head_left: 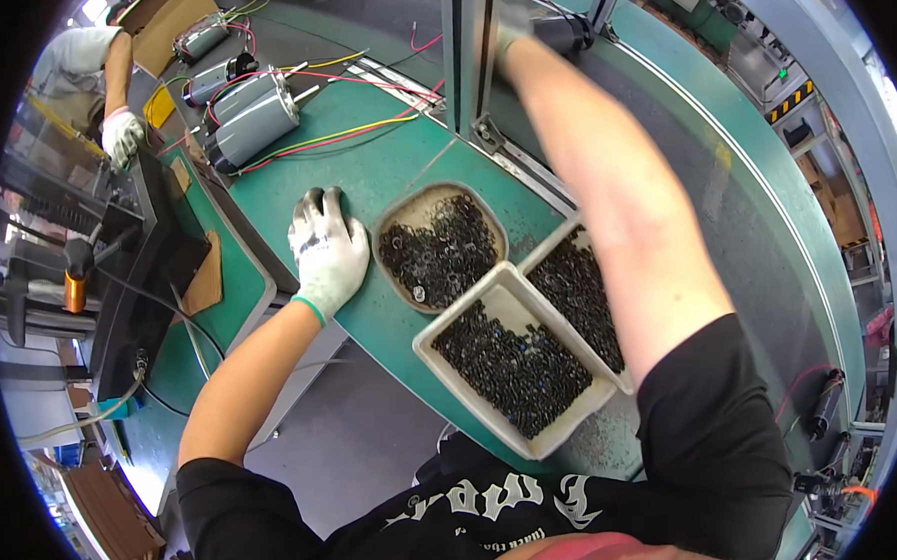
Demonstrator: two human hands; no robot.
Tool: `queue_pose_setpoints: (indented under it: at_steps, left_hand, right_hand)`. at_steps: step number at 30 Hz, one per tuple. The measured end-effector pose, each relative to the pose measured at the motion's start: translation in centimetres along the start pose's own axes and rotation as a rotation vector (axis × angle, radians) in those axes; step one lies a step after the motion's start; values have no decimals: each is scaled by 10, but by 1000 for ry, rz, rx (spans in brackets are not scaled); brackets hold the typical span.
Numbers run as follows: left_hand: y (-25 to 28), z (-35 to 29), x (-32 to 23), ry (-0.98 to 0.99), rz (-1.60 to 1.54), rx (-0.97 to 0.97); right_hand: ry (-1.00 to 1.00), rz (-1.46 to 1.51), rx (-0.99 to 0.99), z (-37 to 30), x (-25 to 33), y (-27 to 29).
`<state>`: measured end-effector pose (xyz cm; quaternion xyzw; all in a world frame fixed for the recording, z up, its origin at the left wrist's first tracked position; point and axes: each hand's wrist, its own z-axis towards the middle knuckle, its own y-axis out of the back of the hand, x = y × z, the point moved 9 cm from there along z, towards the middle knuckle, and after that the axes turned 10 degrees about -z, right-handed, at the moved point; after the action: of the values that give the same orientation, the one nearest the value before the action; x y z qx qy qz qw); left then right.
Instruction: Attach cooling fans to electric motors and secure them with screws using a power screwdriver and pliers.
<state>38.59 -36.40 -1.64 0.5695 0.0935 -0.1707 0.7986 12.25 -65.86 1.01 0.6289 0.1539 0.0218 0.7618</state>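
My left hand (327,250), in a white glove with dark fingertips, rests on the green worktop (392,368) with its fingers stretched out and nothing in them. Just right of it stands a rounded tray (379,245) with small black rings in it. Beyond the metal post, my right hand (511,29) reaches far forward, blurred and partly hidden. Next to it is a dark cylindrical motor (561,33); whether the fingers grip it does not show. Two rectangular bins, a front bin (435,353) and a second bin (544,248), hold more small black parts.
Several grey motors (257,128) with red, yellow and black leads lie at the back left. An upright metal post (469,59) stands between the worktop and a dark conveyor belt (759,276). At far left, another person's gloved hand (122,136) touches a black machine (147,263).
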Motion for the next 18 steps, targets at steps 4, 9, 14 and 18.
queue_pose_setpoints:
  at_steps: [4, 9, 14, 18]
  left_hand:
    - [-6, 4, -1, -15, 43, -56]
    - [-4, -20, 29, 73, 81, 6]
    - [-6, -4, 3, 60, 40, 25]
    - [-5, -6, 10, 66, 47, 35]
  right_hand:
    - [-309, 598, 85, -22, -81, 9]
    - [42, 403, 69, -71, 10, 47]
    - [-173, 482, 133, -50, 7, 5]
    - [-185, 306, 103, -48, 16, -8]
